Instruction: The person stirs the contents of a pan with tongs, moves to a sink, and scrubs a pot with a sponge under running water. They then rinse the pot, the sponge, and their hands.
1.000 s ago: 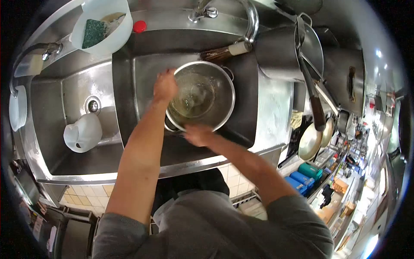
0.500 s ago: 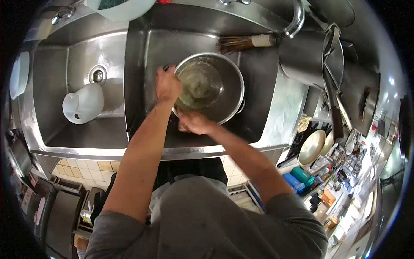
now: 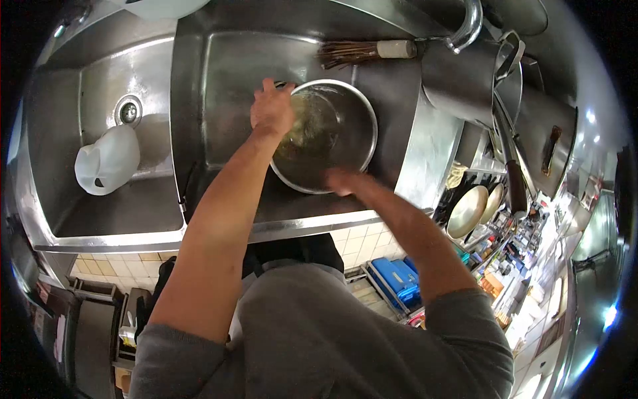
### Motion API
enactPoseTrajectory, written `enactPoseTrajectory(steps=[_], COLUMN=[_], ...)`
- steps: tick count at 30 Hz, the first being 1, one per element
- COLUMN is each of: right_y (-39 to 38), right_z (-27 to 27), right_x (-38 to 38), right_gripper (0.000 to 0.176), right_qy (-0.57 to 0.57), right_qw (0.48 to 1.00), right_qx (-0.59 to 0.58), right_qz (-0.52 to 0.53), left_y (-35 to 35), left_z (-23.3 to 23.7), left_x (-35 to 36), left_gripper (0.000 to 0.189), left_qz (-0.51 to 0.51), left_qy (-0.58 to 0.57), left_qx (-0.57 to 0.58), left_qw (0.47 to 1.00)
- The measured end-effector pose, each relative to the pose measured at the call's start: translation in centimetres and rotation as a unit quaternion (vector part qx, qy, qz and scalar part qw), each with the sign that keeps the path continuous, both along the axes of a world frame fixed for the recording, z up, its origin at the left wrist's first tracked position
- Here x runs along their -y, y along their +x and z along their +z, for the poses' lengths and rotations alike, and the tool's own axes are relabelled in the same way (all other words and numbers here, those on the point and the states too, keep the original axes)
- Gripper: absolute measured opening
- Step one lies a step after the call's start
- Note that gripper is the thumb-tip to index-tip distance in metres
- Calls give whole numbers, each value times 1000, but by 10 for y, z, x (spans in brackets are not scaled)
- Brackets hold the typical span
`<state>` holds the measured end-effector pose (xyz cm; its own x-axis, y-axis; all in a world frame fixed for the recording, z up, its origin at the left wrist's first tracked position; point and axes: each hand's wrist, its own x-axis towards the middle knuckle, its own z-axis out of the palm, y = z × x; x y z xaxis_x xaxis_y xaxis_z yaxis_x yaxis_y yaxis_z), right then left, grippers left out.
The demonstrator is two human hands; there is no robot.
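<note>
A round metal pot (image 3: pixel 362 136) stands in the right-hand sink basin, with cloudy, yellowish liquid (image 3: pixel 316 133) inside. My left hand (image 3: pixel 272 110) is closed on the pot's left rim, probably at a handle that the hand covers. Smeared by motion, my right hand (image 3: pixel 344 181) is over the pot's near rim. Its fingers and anything in them cannot be made out.
A bundled-stick brush (image 3: pixel 362 51) lies along the basin's back, below the faucet (image 3: pixel 468 26). In the left basin, a white plastic jug (image 3: pixel 109 159) lies near the drain (image 3: pixel 128 110). A large pot (image 3: pixel 458 86) is to the right.
My right hand has moved rightward along the near side of the pot. My left hand remains at the left rim. The whole view has shifted somewhat.
</note>
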<state>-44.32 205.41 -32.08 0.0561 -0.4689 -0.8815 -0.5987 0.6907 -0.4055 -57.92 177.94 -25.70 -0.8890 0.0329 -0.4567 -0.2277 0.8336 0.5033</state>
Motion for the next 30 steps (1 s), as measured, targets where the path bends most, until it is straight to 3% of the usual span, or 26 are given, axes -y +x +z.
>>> enactPoseTrajectory(steps=[3,5,6,7,8,10,11,12,13,14,15,16,17,19,21,22,23,25,27,28,30], right_y=[-11,-21,-8,3,-2,-10,-25,-54,-79,-123,-159,-139,-103,-40,-2,-3,0,4,-33,-49,-80], right_z=[28,53,60,62,63,73,70,53,38,52,73,50,10,18,33,43,44,43,40,46,94], right_x=[25,60,95,123,118,88,48,-4,-33,-21,-6,-21,-47,7,92,123,115,71,-4,-21,22], right_gripper=[36,38,38,39,39,41,41,45,49,50,52,52,59,49,43,42,42,35,31,29,31], right_qy=[73,143,58,-33,-35,20,22,13,2,-7,-15,-16,-15,52,-30,-58,-57,-48,103,152,242], right_qw=[997,987,950,850,853,913,911,933,874,883,847,849,897,942,922,900,900,948,979,979,929], right_qx=[25,45,30,15,17,34,32,-232,-471,-459,-427,-425,-426,-300,-119,-69,-69,-77,-99,-101,-248], right_qz=[-28,-61,-305,-525,-521,-407,-410,-276,-120,101,316,313,121,-141,-367,-426,-427,-304,-145,-87,-130], left_y=[3,5,2,1,2,4,3,-1,0,2,1,0,-1,-3,-3,-3,-3,-2,-3,-5,-4], left_z=[2,-8,-5,0,1,-4,-4,-5,-8,-11,-7,2,8,9,5,2,0,-5,-4,0,1], left_x=[2,-2,-2,-1,1,1,-2,-2,-1,1,4,4,3,1,-2,-4,-4,-5,-9,-7,-5], left_gripper=[49,52,52,52,53,54,55,55,55,56,56,55,54,53,53,52,51,50,50,49,49], left_qz=[0,-3,0,1,1,-3,-2,1,-8,-16,-14,-17,-21,-18,-13,-3,3,-3,-5,-14,-24], left_qy=[-3,-19,-18,-6,2,3,8,7,9,9,5,8,12,0,-8,6,20,12,11,10,8], left_qx=[19,-30,-32,-22,-10,-4,-2,-7,-6,-5,-5,11,26,19,17,16,13,0,-8,8,22], left_qw=[1000,999,999,1000,1000,1000,1000,1000,1000,1000,1000,1000,999,1000,1000,1000,1000,1000,1000,1000,999])
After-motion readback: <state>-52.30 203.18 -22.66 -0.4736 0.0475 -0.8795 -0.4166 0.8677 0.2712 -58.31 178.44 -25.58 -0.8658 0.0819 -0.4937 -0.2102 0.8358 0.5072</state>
